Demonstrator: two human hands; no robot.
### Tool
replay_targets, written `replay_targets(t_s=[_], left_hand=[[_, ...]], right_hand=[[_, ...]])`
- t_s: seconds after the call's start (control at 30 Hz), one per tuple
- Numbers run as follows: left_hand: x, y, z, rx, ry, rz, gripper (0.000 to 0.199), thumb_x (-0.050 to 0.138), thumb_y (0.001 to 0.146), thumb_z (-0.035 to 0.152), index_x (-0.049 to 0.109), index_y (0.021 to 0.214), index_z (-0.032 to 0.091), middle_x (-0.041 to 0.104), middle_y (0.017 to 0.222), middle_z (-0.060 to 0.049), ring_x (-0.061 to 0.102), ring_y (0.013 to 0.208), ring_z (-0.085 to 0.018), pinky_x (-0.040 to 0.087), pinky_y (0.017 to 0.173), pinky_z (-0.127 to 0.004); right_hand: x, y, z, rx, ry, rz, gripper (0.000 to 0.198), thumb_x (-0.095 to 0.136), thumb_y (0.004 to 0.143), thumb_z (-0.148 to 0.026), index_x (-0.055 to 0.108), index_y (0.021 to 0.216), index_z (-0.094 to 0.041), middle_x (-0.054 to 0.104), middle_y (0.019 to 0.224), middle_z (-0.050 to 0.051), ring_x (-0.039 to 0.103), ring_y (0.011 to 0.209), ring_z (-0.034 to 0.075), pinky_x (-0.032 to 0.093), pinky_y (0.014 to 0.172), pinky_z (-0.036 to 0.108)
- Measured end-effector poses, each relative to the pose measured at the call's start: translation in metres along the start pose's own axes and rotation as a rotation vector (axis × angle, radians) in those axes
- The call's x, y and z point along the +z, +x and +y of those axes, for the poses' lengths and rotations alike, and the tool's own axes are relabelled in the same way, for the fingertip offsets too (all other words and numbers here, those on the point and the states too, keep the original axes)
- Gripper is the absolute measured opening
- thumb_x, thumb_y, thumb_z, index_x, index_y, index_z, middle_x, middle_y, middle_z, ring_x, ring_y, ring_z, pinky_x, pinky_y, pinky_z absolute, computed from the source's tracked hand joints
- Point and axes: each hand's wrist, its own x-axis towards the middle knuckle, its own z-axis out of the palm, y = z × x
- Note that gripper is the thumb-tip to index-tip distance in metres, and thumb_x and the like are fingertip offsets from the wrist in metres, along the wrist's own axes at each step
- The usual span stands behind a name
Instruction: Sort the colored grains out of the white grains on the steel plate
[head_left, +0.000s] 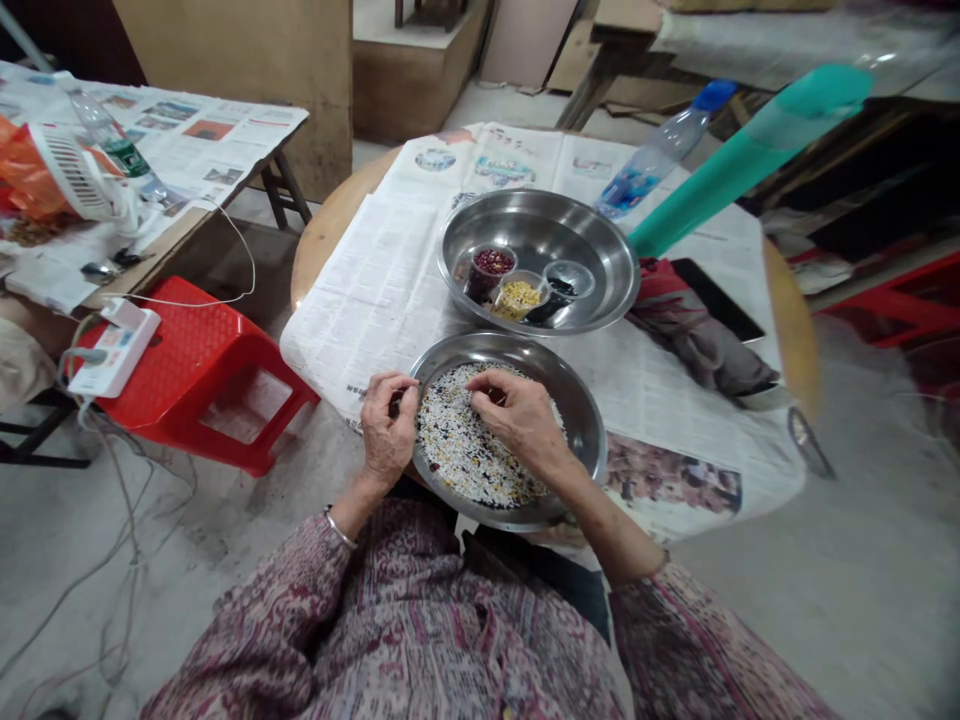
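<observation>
A steel bowl near my lap holds a spread of mixed grains, mostly white with black and yellow bits among them. Over the grains, my right hand has thumb and forefinger brought together in a pinch; whatever lies between the tips is too small to name. My left hand is at the bowl's left rim, fingers curled in against the thumb, their contents hidden. Behind stands a larger steel basin with small clear cups of red beans, yellow kernels and dark beans.
Newspaper covers the round table. Toward its right are a plastic bottle, a long green tube, a dark phone and a crumpled cloth. A red stool carrying a power strip stands left.
</observation>
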Motion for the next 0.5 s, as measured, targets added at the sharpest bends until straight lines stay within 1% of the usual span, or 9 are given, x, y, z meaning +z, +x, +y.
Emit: replay_targets(t_s=[0.13, 0.2, 0.27, 0.37, 0.5], left_hand=[[0.000, 0.000, 0.000, 0.005, -0.003, -0.001, 0.011, 0.055, 0.094, 0.019, 0.065, 0.094, 0.020, 0.062, 0.098, -0.005, 0.061, 0.094, -0.016, 0.052, 0.084, -0.030], [0.000, 0.000, -0.001, 0.012, -0.003, 0.000, 0.010, 0.055, 0.094, 0.019, 0.065, 0.094, 0.020, 0.062, 0.098, -0.005, 0.060, 0.094, -0.016, 0.052, 0.084, -0.030], [0.000, 0.000, -0.001, 0.011, -0.001, 0.005, 0.010, 0.055, 0.094, 0.019, 0.065, 0.093, 0.020, 0.063, 0.097, -0.005, 0.060, 0.094, -0.016, 0.052, 0.084, -0.031], [0.000, 0.000, 0.000, 0.008, 0.000, 0.007, 0.010, 0.055, 0.094, 0.019, 0.065, 0.093, 0.020, 0.063, 0.097, -0.004, 0.060, 0.094, -0.016, 0.051, 0.085, -0.031], [0.000, 0.001, 0.001, 0.012, 0.006, 0.002, 0.010, 0.055, 0.094, 0.018, 0.065, 0.093, 0.020, 0.063, 0.097, -0.005, 0.061, 0.094, -0.017, 0.051, 0.086, -0.031]], right_hand=[[0.002, 0.001, 0.000, -0.122, -0.057, -0.088, 0.018, 0.053, 0.082, -0.022, 0.071, 0.081, -0.018, 0.072, 0.079, 0.005, 0.062, 0.068, 0.016, 0.046, 0.067, 0.030], [0.004, 0.001, 0.000, -0.194, -0.130, -0.127, 0.018, 0.052, 0.085, -0.021, 0.070, 0.082, -0.019, 0.071, 0.080, 0.005, 0.061, 0.070, 0.016, 0.045, 0.069, 0.030], [0.007, 0.000, 0.001, -0.242, -0.209, -0.136, 0.017, 0.051, 0.087, -0.020, 0.068, 0.084, -0.019, 0.070, 0.082, 0.006, 0.061, 0.073, 0.017, 0.044, 0.071, 0.030], [0.010, 0.000, 0.003, -0.271, -0.311, -0.139, 0.017, 0.048, 0.090, -0.019, 0.065, 0.086, -0.019, 0.068, 0.086, 0.007, 0.060, 0.076, 0.019, 0.043, 0.071, 0.031], [0.013, -0.001, 0.004, -0.283, -0.405, -0.152, 0.017, 0.048, 0.088, -0.017, 0.064, 0.091, -0.020, 0.068, 0.087, 0.007, 0.059, 0.076, 0.019, 0.041, 0.068, 0.031]])
